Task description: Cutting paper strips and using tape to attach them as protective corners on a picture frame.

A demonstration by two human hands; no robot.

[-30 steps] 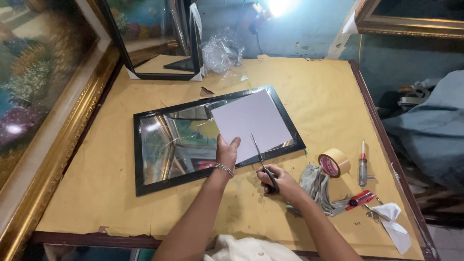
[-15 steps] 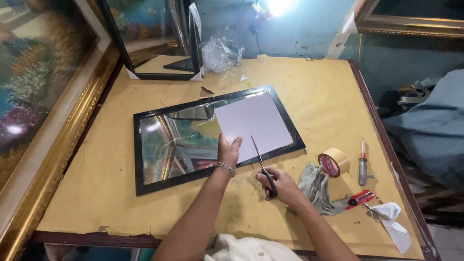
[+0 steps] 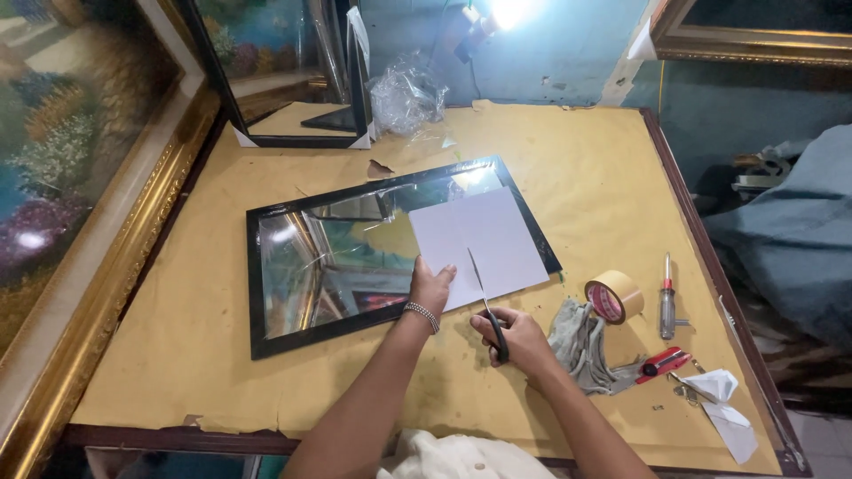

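2 hands work on 1 white sheet [image 3: 477,246] lying on a black-framed glass [image 3: 293,266]: left hand [image 3: 431,286] presses it flat, fingers spread, right hand [image 3: 513,337] has its grip clamped on 1 pair of scissors [image 3: 486,303]. Right of them on the bench [image 3: 577,168] (paper-covered) lie 1 tape roll [image 3: 614,296], 1 grey rag [image 3: 581,341], 1 screwdriver [image 3: 667,302], 1 red cutter [image 3: 663,364].

I see a white sheet of card [image 3: 479,244] lying flat across the glass of a black picture frame [image 3: 293,266], its near edge pinned under my left hand [image 3: 430,286]. My right hand [image 3: 515,337] holds black-handled scissors [image 3: 486,302], blades on the sheet's near edge.
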